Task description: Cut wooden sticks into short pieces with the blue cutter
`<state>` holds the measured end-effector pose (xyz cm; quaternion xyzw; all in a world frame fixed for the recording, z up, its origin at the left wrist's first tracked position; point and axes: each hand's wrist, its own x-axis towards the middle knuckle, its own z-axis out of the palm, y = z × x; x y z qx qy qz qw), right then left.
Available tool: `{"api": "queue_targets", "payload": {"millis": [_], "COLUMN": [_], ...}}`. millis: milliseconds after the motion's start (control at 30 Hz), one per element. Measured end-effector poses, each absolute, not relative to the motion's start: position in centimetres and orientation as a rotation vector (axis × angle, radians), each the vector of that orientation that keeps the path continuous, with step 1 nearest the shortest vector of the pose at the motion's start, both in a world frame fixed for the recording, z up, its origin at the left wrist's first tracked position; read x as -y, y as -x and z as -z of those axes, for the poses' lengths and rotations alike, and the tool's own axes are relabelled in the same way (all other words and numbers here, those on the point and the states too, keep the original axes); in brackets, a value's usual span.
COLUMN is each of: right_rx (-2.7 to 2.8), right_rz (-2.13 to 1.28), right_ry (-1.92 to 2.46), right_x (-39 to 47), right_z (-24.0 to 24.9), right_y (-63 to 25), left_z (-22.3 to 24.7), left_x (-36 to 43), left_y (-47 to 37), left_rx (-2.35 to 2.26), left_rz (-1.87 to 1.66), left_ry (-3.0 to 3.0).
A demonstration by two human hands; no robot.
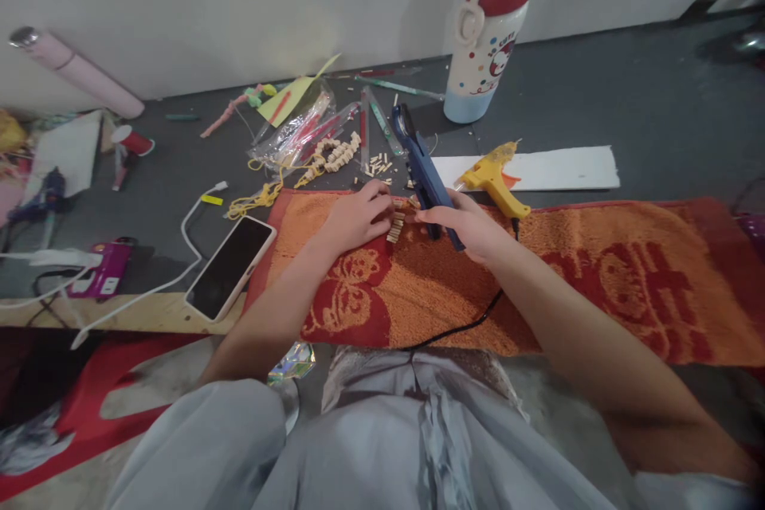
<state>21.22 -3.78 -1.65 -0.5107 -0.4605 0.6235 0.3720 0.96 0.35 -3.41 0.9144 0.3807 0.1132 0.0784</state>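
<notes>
My left hand (358, 217) rests palm down on the orange and red towel (445, 287), its fingers a little bent and apart. Its fingertips lie beside a short row of small pale wooden pieces (394, 228); whether they press on them I cannot tell. In my right hand (469, 227) is a dark blue two-armed hand tool (429, 175), slanting up and away from me. Its exact kind is unclear. More small wooden pieces (378, 166) lie scattered just beyond the towel. A yellow glue gun (495, 175) rests to the right of my right hand, partly on a white strip (565, 169).
A cartoon-print water bottle (487, 48) stands behind. Plastic packets (296, 131), a strung wooden bead piece (335, 155) and yellow cord (256, 199) lie further left. A phone (232, 267), white cable (190, 243), purple power block (111, 271) and pink flask (84, 72) occupy the left.
</notes>
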Motion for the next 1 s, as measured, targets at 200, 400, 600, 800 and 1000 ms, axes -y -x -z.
{"api": "queue_targets", "payload": {"millis": [200,400,600,800,1000], "right_rx": [1.181,1.171,1.209,1.199,1.175], "right_rz": [-1.601,-1.612,-1.598,-1.6,-1.612], "right_ry": [1.275,1.3,1.293,1.298,1.27], "right_x": [3.71,3.78,3.79,3.77,3.85], "right_z": [1.79,1.44,1.34,1.45,1.31], "right_y": [-21.22,-21.16,-21.12,-21.11,-21.18], "left_z": [3.38,3.39,3.32,3.31,3.09], "left_x": [-0.35,-0.38,-0.44,-0.46,-0.41], "left_y": [-0.98,-0.97,-0.95,-0.99,-0.91], "left_rx": [-1.141,-1.143,-1.146,-1.149,-1.198], "left_rz": [-0.333,-0.335,-0.3,-0.306,-0.407], "left_ry": [-2.743,-2.736,-2.746,-2.741,-2.683]}}
